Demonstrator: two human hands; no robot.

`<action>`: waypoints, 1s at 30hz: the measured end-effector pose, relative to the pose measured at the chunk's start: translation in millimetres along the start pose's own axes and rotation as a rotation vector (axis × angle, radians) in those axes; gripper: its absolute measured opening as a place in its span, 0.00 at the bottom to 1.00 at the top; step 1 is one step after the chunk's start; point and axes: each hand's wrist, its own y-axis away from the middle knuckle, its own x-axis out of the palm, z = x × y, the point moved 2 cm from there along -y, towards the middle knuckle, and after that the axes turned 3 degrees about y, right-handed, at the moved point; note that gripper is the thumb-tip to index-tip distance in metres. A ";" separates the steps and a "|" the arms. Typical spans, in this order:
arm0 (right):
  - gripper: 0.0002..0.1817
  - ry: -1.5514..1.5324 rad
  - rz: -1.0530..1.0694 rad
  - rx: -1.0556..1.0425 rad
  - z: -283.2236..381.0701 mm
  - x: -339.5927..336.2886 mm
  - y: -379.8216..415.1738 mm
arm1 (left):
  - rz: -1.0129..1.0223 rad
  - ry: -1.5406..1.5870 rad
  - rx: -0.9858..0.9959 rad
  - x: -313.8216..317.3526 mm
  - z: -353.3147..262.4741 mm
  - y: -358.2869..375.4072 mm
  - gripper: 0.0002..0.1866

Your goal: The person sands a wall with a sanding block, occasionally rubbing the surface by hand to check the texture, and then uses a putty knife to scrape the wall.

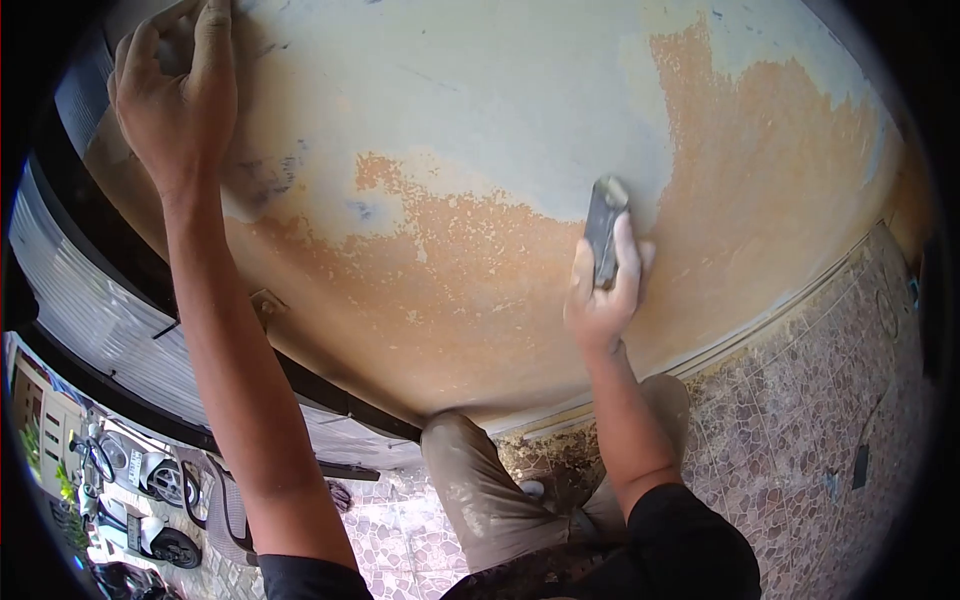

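Note:
In front of me is a wall (500, 110) with a pale grey-white coat above and a patchy orange-brown surface below. My right hand (612, 280) is closed round a dark block (604, 225), which it holds against the wall near the border of the two colours. The block stands nearly upright, its top end lighter. At the upper left, my left hand (180, 85) reaches up to the wall's edge with its fingers bent. What its fingertips touch is cut off or in shadow, so I cannot make out whether they hold anything.
A dark frame with corrugated panels (95, 270) runs down the left side. Parked motorbikes (135, 500) and a mesh chair (228, 510) are at the lower left. The patterned tile floor (780, 440) lies below, with a small dark object (861, 466) at the right.

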 end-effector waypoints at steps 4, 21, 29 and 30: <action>0.29 0.036 -0.055 0.023 11.2 4.3 -60.0 | 0.044 0.016 -0.031 -5.7 -2.8 1.1 0.18; 0.29 -0.050 0.010 -0.048 11.7 10.7 -11.9 | 0.013 -0.070 0.197 -0.6 -12.5 30.8 0.30; 0.29 -0.133 0.127 0.023 -4.2 -0.8 74.4 | 0.041 -0.146 0.156 1.8 -48.1 72.1 0.31; 0.29 -0.122 0.129 0.053 0.1 -6.5 83.3 | 0.065 -0.150 0.146 2.9 -50.8 82.7 0.33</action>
